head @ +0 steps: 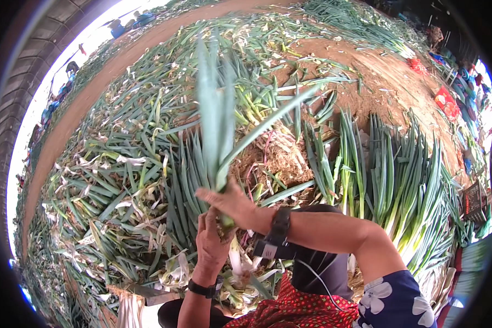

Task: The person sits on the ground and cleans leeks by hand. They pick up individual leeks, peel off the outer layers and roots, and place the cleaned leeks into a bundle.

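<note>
A green onion with long leaves (pixel 215 123) stands upright between my hands, its leaf tips blurred. My right hand (pixel 233 203) lies across its middle, thumb and palm against the stalk. Below it my left hand (pixel 215 238) is closed around the lower end, where the roots are mostly hidden. Just left of the held plant stands a row of green onions (pixel 184 188). Beyond my hands lies a bundle with matted roots (pixel 285 158) and a pink tie. White stalks (pixel 238 258) lie under my hands.
Cut leaves and peelings (pixel 119 197) cover the ground at left. A large row of green onions (pixel 410 184) stands at right, with a dark crate (pixel 474 201) past it. White stalks (pixel 130 307) stand at lower left. A red bag (pixel 447 103) lies on the bare soil farther off.
</note>
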`<state>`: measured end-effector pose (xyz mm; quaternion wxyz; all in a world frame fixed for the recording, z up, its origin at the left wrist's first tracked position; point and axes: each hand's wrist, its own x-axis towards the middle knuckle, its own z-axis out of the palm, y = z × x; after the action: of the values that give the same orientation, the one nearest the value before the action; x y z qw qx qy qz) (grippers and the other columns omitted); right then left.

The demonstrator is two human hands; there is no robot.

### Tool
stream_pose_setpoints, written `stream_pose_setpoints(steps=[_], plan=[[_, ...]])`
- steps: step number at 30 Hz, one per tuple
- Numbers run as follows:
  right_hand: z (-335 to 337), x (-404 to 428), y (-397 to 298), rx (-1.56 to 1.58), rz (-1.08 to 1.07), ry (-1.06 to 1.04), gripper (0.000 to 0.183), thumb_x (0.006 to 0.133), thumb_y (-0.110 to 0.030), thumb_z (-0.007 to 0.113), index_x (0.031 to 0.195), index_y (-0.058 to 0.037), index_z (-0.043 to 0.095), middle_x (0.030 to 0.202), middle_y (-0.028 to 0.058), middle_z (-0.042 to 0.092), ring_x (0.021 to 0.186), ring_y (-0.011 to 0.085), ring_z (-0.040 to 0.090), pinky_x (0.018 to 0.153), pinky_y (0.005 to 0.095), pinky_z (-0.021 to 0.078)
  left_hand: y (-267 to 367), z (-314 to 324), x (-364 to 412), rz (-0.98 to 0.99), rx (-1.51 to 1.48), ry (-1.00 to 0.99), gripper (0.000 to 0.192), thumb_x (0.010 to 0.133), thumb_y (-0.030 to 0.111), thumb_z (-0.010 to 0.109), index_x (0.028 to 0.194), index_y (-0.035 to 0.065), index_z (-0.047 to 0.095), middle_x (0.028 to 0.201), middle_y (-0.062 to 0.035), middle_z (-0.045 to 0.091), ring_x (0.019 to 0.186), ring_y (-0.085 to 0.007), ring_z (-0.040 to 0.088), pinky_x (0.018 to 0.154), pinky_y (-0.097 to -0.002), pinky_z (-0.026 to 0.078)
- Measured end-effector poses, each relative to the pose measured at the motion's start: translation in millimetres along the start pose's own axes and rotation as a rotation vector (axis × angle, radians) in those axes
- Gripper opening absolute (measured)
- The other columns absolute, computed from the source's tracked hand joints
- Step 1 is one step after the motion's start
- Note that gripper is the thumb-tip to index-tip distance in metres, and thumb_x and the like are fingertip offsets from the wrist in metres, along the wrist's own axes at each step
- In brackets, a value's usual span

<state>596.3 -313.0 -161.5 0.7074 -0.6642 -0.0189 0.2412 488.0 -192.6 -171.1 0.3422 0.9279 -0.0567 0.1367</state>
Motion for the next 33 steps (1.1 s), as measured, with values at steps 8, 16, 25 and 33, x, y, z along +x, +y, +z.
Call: stream_pose_setpoints(steps=[8,16,25,33], plan=[[8.8,-0.2,-1.4,0.514,0.119,-0.303,0.083,0.089,-0.022,0.085,0.153,0.0021,0.039,0.124,0.0133,0.068,0.115,0.0165,0.063,0.095,0.0363,0.0528,-9.5,-42.8,2.8,-0.227,-0.590,0.136,0.024,0.097,0.000,0.067,0.121,0.0017,0.063,0.095,0.0024,0.064,0.084,-0.0077,0.056,0.076,-0.0254,0.048],[49.7,2.4,-12.2,0.632,-0.060,-0.246,0.044,0.096,-0.011,0.079,0.132,0.0024,0.060,0.120,0.0090,0.069,0.104,0.0162,0.067,0.089,0.0339,0.0580,-1.3,-53.1,-0.8,-0.204,-0.676,0.290,0.022,0.100,0.004,0.070,0.121,0.0019,0.065,0.101,0.0017,0.067,0.088,-0.0073,0.057,0.080,-0.0264,0.047],[45.5,-10.7,-32.8,0.679,-0.054,-0.297,0.046,0.099,-0.012,0.074,0.137,0.0027,0.053,0.120,0.0118,0.065,0.103,0.0229,0.067,0.084,0.0381,0.0628,-9.2,-54.2,-10.3,-0.105,-0.693,0.347,0.031,0.092,-0.008,0.075,0.119,0.0046,0.064,0.115,-0.0024,0.069,0.095,-0.0099,0.063,0.084,-0.0267,0.052],[14.1,6.3,-54.7,0.829,-0.004,-0.113,0.038,0.106,-0.018,0.064,0.139,-0.0051,0.053,0.120,0.0150,0.065,0.096,0.0264,0.069,0.078,0.0435,0.0658,14.1,-64.7,-28.5,0.209,-0.060,0.273,0.040,0.076,-0.007,0.084,0.103,0.0086,0.059,0.102,-0.0098,0.069,0.089,-0.0257,0.070,0.073,-0.0347,0.057]])
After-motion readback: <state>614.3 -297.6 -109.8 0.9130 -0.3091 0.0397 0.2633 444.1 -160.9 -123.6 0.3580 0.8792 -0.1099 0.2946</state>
